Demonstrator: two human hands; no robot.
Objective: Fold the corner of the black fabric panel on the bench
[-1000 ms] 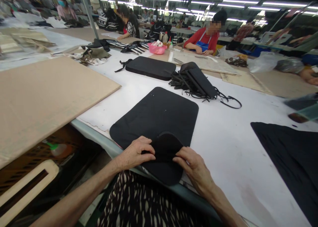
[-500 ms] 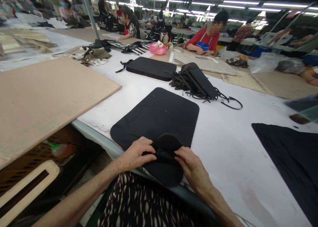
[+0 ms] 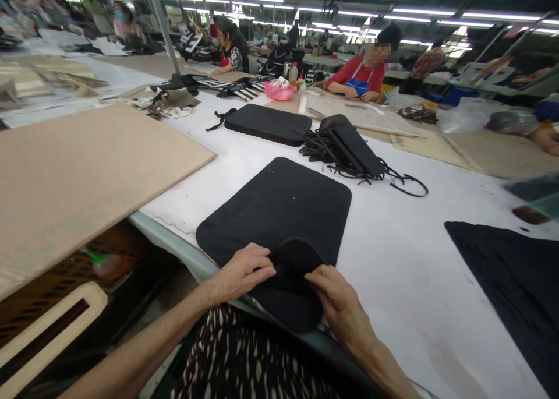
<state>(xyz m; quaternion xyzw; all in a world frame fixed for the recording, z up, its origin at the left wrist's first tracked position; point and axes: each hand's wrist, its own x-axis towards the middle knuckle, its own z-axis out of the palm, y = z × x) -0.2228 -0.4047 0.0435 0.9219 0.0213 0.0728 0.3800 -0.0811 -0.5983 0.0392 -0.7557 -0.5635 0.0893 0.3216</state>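
Note:
A flat black fabric panel (image 3: 288, 201) with rounded corners lies at the front edge of the white table (image 3: 393, 259). Its near part is folded up and open, with a curved flap (image 3: 301, 250) raised between my hands. On the left side of the fold, my left hand (image 3: 248, 268) has its thumb and fingers closed on the black fabric. My right hand (image 3: 329, 285) pinches the fabric at the right side of the flap. What lies inside the fold is too dark to make out.
Behind the panel sit a stack of black panels (image 3: 268, 122) and a bundle of black strips (image 3: 353, 148). A tan board (image 3: 109, 172) juts in at left. Black cloth (image 3: 506, 276) lies at right. Across the table a person in red (image 3: 367, 67) works beside a pink basket (image 3: 279, 90).
My right hand has shifted slightly left and down, its fingers drawn closer on the flap. The left hand stays nearly in place. The view has tilted a little.

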